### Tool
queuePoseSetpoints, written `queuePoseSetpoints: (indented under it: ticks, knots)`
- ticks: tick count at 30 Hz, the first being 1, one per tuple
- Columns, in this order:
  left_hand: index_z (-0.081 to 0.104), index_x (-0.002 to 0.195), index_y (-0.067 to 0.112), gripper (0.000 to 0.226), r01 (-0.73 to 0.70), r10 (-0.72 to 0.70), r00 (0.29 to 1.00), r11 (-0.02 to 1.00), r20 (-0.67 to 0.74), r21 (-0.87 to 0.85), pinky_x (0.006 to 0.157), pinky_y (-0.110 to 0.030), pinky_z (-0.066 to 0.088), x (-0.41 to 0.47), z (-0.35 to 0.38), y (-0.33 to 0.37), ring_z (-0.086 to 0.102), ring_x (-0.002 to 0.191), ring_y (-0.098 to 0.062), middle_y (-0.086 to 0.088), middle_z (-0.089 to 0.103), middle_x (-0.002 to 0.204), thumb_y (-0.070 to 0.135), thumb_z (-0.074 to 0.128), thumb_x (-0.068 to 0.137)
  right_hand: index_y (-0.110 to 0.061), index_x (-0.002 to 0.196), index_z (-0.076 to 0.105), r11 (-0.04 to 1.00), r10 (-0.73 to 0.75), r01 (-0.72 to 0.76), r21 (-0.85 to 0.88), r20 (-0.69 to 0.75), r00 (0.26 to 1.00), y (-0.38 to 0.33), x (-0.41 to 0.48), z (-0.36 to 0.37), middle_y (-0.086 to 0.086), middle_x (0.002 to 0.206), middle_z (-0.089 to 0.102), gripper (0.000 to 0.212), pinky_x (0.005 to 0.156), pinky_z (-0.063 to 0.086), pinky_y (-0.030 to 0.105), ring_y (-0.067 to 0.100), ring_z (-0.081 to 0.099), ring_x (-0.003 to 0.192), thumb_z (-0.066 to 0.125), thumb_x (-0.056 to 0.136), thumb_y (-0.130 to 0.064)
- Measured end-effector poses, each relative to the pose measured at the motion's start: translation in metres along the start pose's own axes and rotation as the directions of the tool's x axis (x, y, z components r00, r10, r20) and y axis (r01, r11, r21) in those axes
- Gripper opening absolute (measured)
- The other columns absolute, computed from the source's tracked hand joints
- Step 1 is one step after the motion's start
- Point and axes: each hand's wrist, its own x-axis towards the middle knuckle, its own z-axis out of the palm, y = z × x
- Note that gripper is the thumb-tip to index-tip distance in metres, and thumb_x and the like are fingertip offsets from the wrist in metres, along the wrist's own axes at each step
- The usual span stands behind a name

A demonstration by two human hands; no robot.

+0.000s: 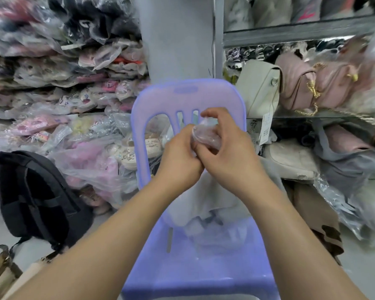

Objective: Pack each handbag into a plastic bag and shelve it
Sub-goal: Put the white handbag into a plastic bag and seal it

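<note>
A clear plastic bag [212, 215] with a pale handbag inside stands on the seat of a purple plastic chair [188, 98]. Both hands meet over the bag's gathered mouth [206, 135] above the seat. My left hand [180, 161] grips the bunched plastic from the left. My right hand [227, 152] holds the twisted top, its thumb and fingers curled round it. The handbag's shape inside the plastic is blurred. On the metal shelf to the right lie a cream handbag [260, 89] and a pink handbag with a gold chain [301, 85], neither in plastic.
Stacks of goods wrapped in plastic [63, 83] fill the left wall. A black backpack [35, 195] lies on the floor at left, a tan bag [0, 271] at the bottom left corner. More bags [294, 161] crowd the lower right shelf. A grey pillar [178, 35] stands behind the chair.
</note>
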Motion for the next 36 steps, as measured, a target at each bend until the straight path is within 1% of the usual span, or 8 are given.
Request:
queuePoseSetpoints:
  ticks: [5, 9, 12, 16, 19, 23, 27, 36]
  knots:
    - [0.064, 0.102, 0.027, 0.024, 0.039, -0.042, 0.998, 0.998, -0.046, -0.054, 0.081, -0.044, 0.059, 0.007, -0.003, -0.004, 0.071, 0.092, -0.014, 0.009, 0.074, 0.094, 0.015, 0.059, 0.082, -0.037, 0.134, 0.053, 0.974, -0.016, -0.022, -0.227, -0.165, 0.986, 0.006, 0.001, -0.010, -0.010, 0.114, 0.066, 0.066, 0.099, 0.048, 0.043, 0.017, 0.059, 0.112, 0.077, 0.077, -0.061]
    - [0.064, 0.101, 0.019, 0.013, 0.133, -0.186, 0.974, 0.935, -0.133, -0.329, 0.072, -0.018, 0.052, 0.000, -0.018, -0.013, 0.069, 0.079, 0.000, 0.003, 0.074, 0.092, 0.009, 0.066, 0.094, -0.042, 0.141, 0.048, 0.917, 0.311, -0.327, -0.231, -0.104, 0.945, 0.041, -0.002, -0.034, -0.006, 0.139, 0.052, 0.090, 0.111, 0.042, 0.047, 0.021, 0.045, 0.134, 0.067, 0.064, -0.084]
    - [0.060, 0.108, 0.012, 0.016, 0.148, -0.245, 0.957, 0.871, -0.153, -0.469, 0.058, -0.008, 0.046, -0.006, -0.025, -0.019, 0.064, 0.065, 0.007, 0.001, 0.072, 0.091, 0.004, 0.065, 0.095, -0.038, 0.149, 0.039, 0.845, 0.533, -0.533, 0.040, 0.011, 0.846, 0.066, -0.013, -0.034, -0.005, 0.138, 0.053, 0.091, 0.103, 0.050, 0.045, 0.016, 0.055, 0.125, 0.077, 0.073, -0.071]
    - [0.056, 0.109, 0.016, 0.020, 0.208, -0.291, 0.953, 0.831, -0.085, -0.516, 0.056, -0.020, 0.049, -0.011, -0.026, -0.025, 0.068, 0.067, -0.003, 0.002, 0.074, 0.080, 0.012, 0.068, 0.095, -0.029, 0.157, 0.033, 0.661, 0.655, -0.628, 0.412, 0.092, 0.750, 0.079, -0.017, -0.018, -0.008, 0.107, 0.068, 0.078, 0.100, 0.053, 0.042, 0.016, 0.067, 0.101, 0.074, 0.091, -0.042]
    - [0.055, 0.108, 0.019, 0.022, 0.211, -0.287, 0.957, 0.797, -0.049, -0.566, 0.078, -0.034, 0.055, -0.014, -0.023, -0.026, 0.072, 0.078, -0.011, 0.003, 0.075, 0.081, 0.009, 0.069, 0.094, -0.024, 0.157, 0.037, 0.635, 0.656, -0.611, 0.472, 0.088, 0.749, 0.083, -0.015, -0.012, -0.006, 0.105, 0.068, 0.067, 0.109, 0.049, 0.044, 0.016, 0.066, 0.101, 0.067, 0.098, -0.038]
    - [0.056, 0.107, 0.020, 0.023, 0.214, -0.294, 0.955, 0.768, -0.037, -0.604, 0.065, -0.019, 0.051, -0.016, -0.024, -0.023, 0.072, 0.075, -0.009, -0.004, 0.075, 0.094, 0.011, 0.071, 0.092, -0.027, 0.143, 0.054, 0.663, 0.614, -0.530, 0.529, 0.023, 0.789, 0.080, -0.012, -0.008, -0.015, 0.123, 0.067, 0.045, 0.098, 0.049, 0.028, 0.007, 0.063, 0.116, 0.064, 0.100, -0.035]
    - [0.059, 0.109, 0.016, 0.025, 0.211, -0.311, 0.949, 0.758, -0.058, -0.617, 0.082, -0.035, 0.056, -0.016, -0.029, -0.030, 0.072, 0.080, -0.013, -0.001, 0.076, 0.091, 0.010, 0.073, 0.090, -0.025, 0.131, 0.061, 0.627, 0.594, -0.443, 0.641, -0.025, 0.804, 0.067, -0.003, -0.010, -0.010, 0.096, 0.076, 0.032, 0.083, 0.056, 0.021, 0.007, 0.073, 0.096, 0.066, 0.099, -0.030]
    - [0.055, 0.121, -0.005, 0.037, 0.232, -0.375, 0.921, 0.751, -0.109, -0.619, 0.091, -0.040, 0.056, -0.022, -0.041, -0.034, 0.071, 0.079, -0.015, -0.006, 0.075, 0.091, 0.006, 0.072, 0.090, -0.021, 0.124, 0.062, 0.662, 0.564, -0.459, 0.593, 0.010, 0.825, 0.051, 0.010, -0.006, -0.009, 0.092, 0.068, 0.031, 0.071, 0.049, 0.021, 0.007, 0.058, 0.071, 0.071, 0.096, -0.030]
